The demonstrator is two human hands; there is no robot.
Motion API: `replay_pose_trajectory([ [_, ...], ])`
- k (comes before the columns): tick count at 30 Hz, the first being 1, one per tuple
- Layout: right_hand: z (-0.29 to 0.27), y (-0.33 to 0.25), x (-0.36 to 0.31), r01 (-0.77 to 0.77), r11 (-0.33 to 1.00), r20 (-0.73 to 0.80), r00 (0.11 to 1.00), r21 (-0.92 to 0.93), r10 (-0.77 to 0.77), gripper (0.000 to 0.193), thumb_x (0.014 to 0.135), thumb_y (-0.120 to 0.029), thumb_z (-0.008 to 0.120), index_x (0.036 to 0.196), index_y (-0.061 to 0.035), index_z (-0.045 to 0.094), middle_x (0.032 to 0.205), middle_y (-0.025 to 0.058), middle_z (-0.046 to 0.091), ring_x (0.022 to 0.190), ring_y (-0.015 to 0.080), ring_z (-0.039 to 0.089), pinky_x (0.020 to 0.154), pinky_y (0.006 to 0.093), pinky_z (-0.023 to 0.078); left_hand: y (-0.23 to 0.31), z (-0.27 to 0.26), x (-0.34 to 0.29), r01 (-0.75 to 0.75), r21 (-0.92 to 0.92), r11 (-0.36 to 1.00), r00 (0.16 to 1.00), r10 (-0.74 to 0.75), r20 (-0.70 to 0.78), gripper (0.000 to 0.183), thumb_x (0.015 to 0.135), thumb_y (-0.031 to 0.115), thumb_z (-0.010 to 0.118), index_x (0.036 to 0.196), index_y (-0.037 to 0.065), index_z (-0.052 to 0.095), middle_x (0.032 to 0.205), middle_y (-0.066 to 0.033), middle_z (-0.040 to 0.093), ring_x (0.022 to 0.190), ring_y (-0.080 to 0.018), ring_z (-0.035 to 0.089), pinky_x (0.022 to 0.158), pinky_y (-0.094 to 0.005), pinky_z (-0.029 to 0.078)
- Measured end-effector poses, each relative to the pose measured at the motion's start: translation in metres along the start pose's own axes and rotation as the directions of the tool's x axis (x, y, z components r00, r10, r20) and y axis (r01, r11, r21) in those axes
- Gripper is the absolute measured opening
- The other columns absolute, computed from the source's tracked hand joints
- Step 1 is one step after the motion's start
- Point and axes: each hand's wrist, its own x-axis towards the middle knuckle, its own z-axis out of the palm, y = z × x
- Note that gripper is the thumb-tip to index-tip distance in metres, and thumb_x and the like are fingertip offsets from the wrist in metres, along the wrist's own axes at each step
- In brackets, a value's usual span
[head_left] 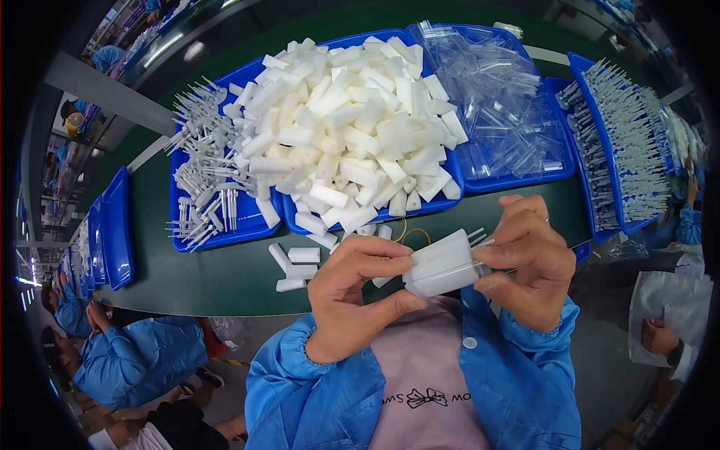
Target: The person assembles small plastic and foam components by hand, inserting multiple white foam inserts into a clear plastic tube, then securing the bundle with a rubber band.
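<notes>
My left hand (364,289) pinches the left end of a white foam block (442,264) between thumb and fingers, above the table's near edge. The block looks made of several pieces side by side, perhaps with clear plastic around them; I cannot tell for sure. Thin white sticks (475,235) jut from its right end. There the thumb and fingers of my right hand (525,262) are closed on the sticks and the block's edge. Just beyond lies a yellowish rubber band (415,231). Loose white foam pieces (303,256) rest on the green table (202,289) to the left.
A large heap of white foam pieces (337,120) overflows a blue tray (375,217). White stick parts (206,180) fill a tray at left. Clear plastic sleeves (495,105) lie in another. More stick parts (626,135) stand at right. Co-workers (139,352) sit on both sides.
</notes>
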Motion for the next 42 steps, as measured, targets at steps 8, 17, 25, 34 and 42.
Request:
replay_pose_trajectory([
  [8,0.001,-0.003,0.016,0.06,0.99,0.104,0.994,-0.13,-0.047,0.033,0.064,-0.005,0.076,0.096,-0.0068,0.07,0.087,0.005,0.062,0.079,0.0206,0.051,0.078,0.0358,0.037,-0.009,0.0,0.0,-0.042,0.016,0.999,0.999,0.042,-0.005,0.048,0.062,-0.003,0.081,0.106,-0.002,0.062,0.108,-0.0123,0.055,0.099,-0.0191,0.056,0.087,-0.0311,0.049],
  [17,-0.022,0.05,0.047,0.004,0.86,-0.115,0.991,-0.51,-0.073,0.033,0.075,-0.006,0.064,0.109,-0.0049,0.063,0.111,0.0119,0.057,0.105,0.0292,0.051,0.089,0.0381,0.039,0.0,0.002,0.007,0.142,-0.302,0.943,0.97,-0.193,-0.148,0.079,0.066,-0.012,0.067,0.136,0.0,0.032,0.108,-0.0075,0.049,0.104,-0.017,0.053,0.092,-0.0333,0.048],
  [25,-0.03,0.115,0.058,0.048,0.394,0.087,0.993,-0.918,0.082,0.021,0.068,-0.006,0.07,0.088,-0.0074,0.065,0.095,0.0046,0.056,0.094,0.0237,0.052,0.079,0.035,0.038,0.006,0.003,0.013,0.195,-0.463,0.865,0.919,-0.327,-0.223,0.079,0.066,-0.008,0.059,0.138,0.002,0.03,0.11,-0.0088,0.05,0.108,-0.0188,0.052,0.094,-0.031,0.043],
  [34,-0.019,0.057,0.046,-0.28,0.96,-0.113,0.954,0.012,0.279,0.028,0.08,-0.002,0.063,0.107,-0.0036,0.056,0.094,0.0059,0.061,0.086,0.015,0.057,0.075,0.0278,0.044,-0.005,0.003,0.008,0.15,-0.247,0.957,0.956,-0.204,-0.211,0.079,0.066,-0.009,0.06,0.138,0.001,0.029,0.11,-0.0101,0.049,0.104,-0.0187,0.051,0.093,-0.0322,0.044],
  [42,-0.016,0.008,0.031,-0.165,0.807,0.023,0.982,0.566,0.185,0.029,0.08,0.002,0.06,0.106,0.0015,0.05,0.101,0.0118,0.056,0.084,0.0121,0.055,0.078,0.0257,0.045,-0.003,0.003,0.003,-0.059,0.301,0.952,0.987,0.101,-0.125,0.053,0.059,-0.005,0.068,0.111,-0.002,0.061,0.108,-0.0119,0.05,0.096,-0.0193,0.052,0.085,-0.0282,0.042],
])
